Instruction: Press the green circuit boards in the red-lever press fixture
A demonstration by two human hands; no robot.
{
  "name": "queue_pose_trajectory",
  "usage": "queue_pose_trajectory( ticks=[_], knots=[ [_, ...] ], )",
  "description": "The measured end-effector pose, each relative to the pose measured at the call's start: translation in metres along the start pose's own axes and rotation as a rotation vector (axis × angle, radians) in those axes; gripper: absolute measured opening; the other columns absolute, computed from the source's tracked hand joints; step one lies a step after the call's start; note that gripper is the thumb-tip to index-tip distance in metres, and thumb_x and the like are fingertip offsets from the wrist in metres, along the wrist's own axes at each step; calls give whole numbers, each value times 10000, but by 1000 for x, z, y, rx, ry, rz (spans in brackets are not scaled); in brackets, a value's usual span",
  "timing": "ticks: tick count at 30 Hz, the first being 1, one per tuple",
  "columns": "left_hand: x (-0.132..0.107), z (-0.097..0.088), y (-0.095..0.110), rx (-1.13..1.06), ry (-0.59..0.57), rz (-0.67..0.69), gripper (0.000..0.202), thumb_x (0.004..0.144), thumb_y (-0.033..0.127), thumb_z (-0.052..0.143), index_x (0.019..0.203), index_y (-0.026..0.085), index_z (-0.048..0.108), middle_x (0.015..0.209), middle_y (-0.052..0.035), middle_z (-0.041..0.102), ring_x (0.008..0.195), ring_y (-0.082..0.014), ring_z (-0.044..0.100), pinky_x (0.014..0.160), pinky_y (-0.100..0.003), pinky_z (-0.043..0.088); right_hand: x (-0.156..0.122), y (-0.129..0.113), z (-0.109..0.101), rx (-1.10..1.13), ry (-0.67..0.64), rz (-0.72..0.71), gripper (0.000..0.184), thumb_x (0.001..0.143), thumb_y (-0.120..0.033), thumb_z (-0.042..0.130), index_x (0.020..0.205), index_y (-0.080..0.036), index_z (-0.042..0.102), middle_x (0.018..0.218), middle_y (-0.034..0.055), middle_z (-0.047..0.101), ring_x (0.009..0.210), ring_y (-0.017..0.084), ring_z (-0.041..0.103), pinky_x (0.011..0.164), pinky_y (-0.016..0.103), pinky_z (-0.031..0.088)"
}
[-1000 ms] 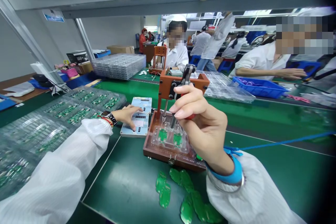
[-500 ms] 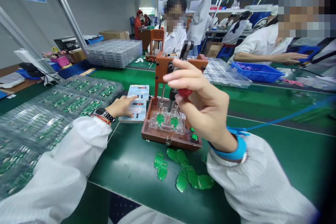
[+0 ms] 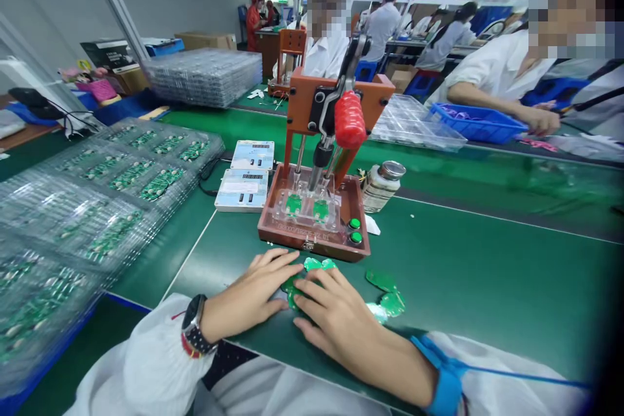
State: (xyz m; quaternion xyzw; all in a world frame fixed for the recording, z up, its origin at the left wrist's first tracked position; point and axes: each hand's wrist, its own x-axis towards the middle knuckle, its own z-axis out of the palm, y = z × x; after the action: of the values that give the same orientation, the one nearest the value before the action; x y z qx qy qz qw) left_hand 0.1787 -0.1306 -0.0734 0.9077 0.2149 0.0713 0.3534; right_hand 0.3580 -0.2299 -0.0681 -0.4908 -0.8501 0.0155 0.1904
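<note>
My left hand (image 3: 256,286) is spread at the green boards (image 3: 383,281); my right hand (image 3: 336,310) covers some, and I cannot tell its grip. Three boards lie at its right. Two meters (image 3: 242,190) stand left of one fixture (image 3: 322,156). The tabletop (image 3: 487,273) has its near edge close by; open room extends right.

Hands (image 3: 336,312) at green boards (image 3: 319,264)

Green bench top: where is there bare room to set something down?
Widest: right of the bottle and loose green boards, beyond the right sleeve. Smaller: between the clear trays and left hand. Crowded: before the fixture, where the right hand partly covers more boards.
</note>
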Motion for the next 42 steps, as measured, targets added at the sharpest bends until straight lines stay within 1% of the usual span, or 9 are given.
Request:
queue_pose_trajectory(
  ticks=[3, 7, 10, 14, 18, 23, 28, 33, 42],
  knots=[
    [4, 5, -4, -2, 27, -30, 574, 823, 86, 596, 1338, 316, 490, 1379, -48, 513, 1307, -245, 391, 1076, -461, 319, -5, 3, 10, -67, -2, -35, 176, 758, -257, 761, 827, -156, 635, 968, 55, 651, 921, 250, 547, 756, 390, 460],
    [2, 2, -1, -16, 43, -52, 513, 827, 62, 578, 1285, 288, 527, 1295, -54, 557, 1238, -236, 441, 1029, -423, 356, -10, 11, 17, -72, 63, -43, 113, 779, -200, 735, 819, -163, 636, 919, 31, 644, 870, 224, 534, 732, 374, 441],
    [-2, 1, 2, -50, 32, -58, 570, 797, 39, 586, 1301, 294, 502, 1297, -50, 549, 1244, -239, 426, 1042, -421, 344, -11, 14, 20, -60, 120, -52, 76, 830, -129, 654, 775, -168, 620, 882, 34, 634, 833, 212, 527, 706, 353, 421],
    [-9, 10, 2, -86, 62, -117, 595, 759, 62, 638, 1289, 292, 498, 1272, -62, 534, 1212, -260, 439, 1037, -443, 355, -10, 15, 24, -38, 160, -63, 185, 905, -99, 507, 754, -154, 597, 848, 56, 609, 810, 213, 510, 698, 353, 401],
    [-14, 20, 3, -108, 146, -162, 584, 768, 36, 588, 1287, 286, 490, 1240, -69, 532, 1178, -257, 456, 1019, -439, 379, -9, 16, 26, -32, 158, -68, 209, 929, -103, 468, 758, -141, 582, 836, 57, 588, 810, 214, 493, 706, 355, 381],
    [-18, 16, 8, -109, 170, -176, 690, 722, -43, 467, 1332, 280, 454, 1286, -58, 507, 1233, -237, 423, 1049, -437, 353, -7, 16, 27, -43, 192, -88, 231, 944, -118, 454, 744, -137, 569, 821, 53, 577, 806, 212, 475, 702, 348, 361],
    [-13, 20, 7, -99, 164, -203, 689, 713, 37, 626, 1340, 265, 454, 1315, -74, 493, 1238, -280, 408, 1051, -496, 333, -6, 18, 28, -50, 179, -110, 233, 948, -107, 433, 763, -129, 572, 818, 58, 569, 833, 224, 474, 730, 362, 362],
    [-9, 35, 1, -189, 304, -218, 566, 766, 9, 593, 1274, 244, 512, 1226, -73, 528, 1191, -238, 445, 1045, -435, 367, -8, 20, 30, -53, 133, -103, 198, 944, -104, 452, 786, -132, 569, 849, 66, 574, 857, 229, 485, 752, 375, 369],
    [-9, 38, 3, -233, 318, -243, 609, 666, -36, 599, 1218, 219, 578, 1277, -89, 515, 1229, -261, 428, 1082, -452, 332, -9, 19, 27, 32, 48, -73, 141, 931, -86, 469, 860, -135, 580, 935, 79, 596, 942, 242, 516, 809, 408, 424]
  ],
)
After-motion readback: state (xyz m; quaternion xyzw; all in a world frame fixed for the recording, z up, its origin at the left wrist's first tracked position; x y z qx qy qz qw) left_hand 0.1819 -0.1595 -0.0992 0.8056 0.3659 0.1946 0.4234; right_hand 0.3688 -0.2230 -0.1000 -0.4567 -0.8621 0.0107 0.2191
